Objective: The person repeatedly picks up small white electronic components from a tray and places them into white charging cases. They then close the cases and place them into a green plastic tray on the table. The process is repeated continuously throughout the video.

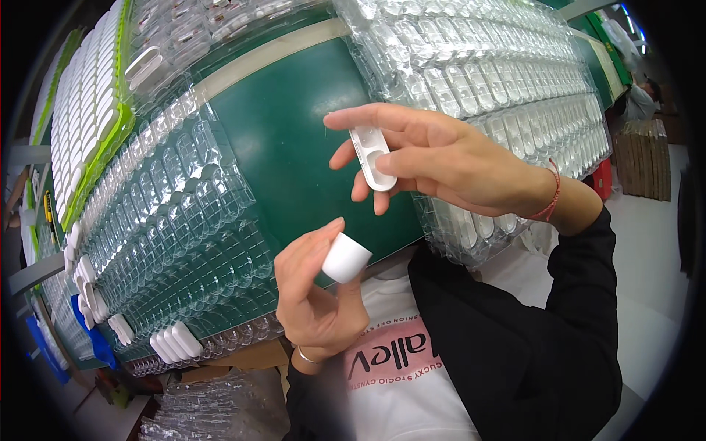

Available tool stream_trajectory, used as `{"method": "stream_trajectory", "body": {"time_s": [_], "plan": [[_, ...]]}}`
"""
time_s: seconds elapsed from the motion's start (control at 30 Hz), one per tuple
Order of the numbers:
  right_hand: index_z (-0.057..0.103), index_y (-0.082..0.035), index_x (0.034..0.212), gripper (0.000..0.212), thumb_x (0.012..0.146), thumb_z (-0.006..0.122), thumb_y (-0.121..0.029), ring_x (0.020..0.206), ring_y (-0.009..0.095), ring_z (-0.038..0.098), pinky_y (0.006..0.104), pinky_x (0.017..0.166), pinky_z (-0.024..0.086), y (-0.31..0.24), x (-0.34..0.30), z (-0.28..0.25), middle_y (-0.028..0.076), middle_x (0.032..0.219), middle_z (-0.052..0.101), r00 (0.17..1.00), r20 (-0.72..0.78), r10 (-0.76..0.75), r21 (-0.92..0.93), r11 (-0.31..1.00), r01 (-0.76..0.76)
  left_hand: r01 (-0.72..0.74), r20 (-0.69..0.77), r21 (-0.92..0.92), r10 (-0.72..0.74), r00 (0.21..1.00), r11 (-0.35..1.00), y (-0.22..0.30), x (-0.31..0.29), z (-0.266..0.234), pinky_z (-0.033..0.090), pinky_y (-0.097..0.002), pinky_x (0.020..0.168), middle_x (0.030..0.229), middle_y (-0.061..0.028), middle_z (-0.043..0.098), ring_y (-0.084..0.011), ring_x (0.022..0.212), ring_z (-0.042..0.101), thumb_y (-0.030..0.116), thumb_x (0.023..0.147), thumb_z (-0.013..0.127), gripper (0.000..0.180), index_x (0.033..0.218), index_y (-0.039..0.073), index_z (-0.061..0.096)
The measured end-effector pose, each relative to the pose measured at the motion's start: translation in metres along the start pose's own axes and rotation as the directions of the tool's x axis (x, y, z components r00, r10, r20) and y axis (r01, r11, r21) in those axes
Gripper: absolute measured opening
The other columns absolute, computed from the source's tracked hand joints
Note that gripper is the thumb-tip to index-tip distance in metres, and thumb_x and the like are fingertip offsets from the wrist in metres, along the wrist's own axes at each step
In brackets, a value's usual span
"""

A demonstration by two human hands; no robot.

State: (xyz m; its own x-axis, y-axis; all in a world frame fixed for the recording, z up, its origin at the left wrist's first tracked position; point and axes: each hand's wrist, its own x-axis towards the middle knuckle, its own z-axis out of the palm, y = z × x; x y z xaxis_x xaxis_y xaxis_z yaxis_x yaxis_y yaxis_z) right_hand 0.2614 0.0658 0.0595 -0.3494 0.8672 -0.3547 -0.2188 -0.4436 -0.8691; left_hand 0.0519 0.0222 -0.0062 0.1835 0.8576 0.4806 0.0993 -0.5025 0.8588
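Observation:
In my left hand (309, 294) is a smooth white U-shaped plastic shell (347, 259), like the body of a small earbud case. Thumb and fingers pinch it at its side. My right hand (452, 154), above and to the right, grips an oblong white plastic piece (373, 158) with rounded ends and hollows inside, like a case lid. The thumb presses on its lower end and the index finger reaches out past its top. The two white pieces are apart, both held over the green table (294, 110).
Clear plastic blister trays (169, 191) cover the left side, and more stacked clear trays (471, 88) fill the right. A lime-edged tray of white oval parts (88, 110) stands far left. Several white cases (175, 342) lie near the front edge. Cardboard stacks (641, 158) stand at right.

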Motion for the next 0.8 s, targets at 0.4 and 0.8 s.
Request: {"method": "stream_trajectory", "body": {"time_s": [0.4,0.8], "plan": [[0.039,-0.009,0.148,0.061,0.091,0.055,0.006,0.077,0.012,0.06,0.025,0.067,0.057,0.003,-0.003,0.005,0.01,0.117,0.054,0.961,0.262,-0.092,-0.487,0.847,0.214,0.413,0.071,-0.555,-0.454,0.888,0.722,0.005,0.011,0.0,0.05,-0.0363,0.097,0.131,-0.026,0.056,-0.0231,0.114,0.06,0.002,0.088,0.069,0.045,0.126,-0.005,0.046],[0.04,-0.008,0.146,0.064,0.086,0.049,0.013,0.071,0.016,0.058,0.0272,0.065,0.05,0.015,-0.001,0.004,0.012,0.111,0.055,0.941,0.274,-0.2,-0.523,0.79,0.32,0.503,0.107,-0.577,-0.55,0.828,0.644,0.005,0.013,0.002,0.05,-0.038,0.096,0.124,-0.0261,0.061,-0.0273,0.109,0.063,0.012,0.086,0.071,0.051,0.128,-0.007,0.047]]}}
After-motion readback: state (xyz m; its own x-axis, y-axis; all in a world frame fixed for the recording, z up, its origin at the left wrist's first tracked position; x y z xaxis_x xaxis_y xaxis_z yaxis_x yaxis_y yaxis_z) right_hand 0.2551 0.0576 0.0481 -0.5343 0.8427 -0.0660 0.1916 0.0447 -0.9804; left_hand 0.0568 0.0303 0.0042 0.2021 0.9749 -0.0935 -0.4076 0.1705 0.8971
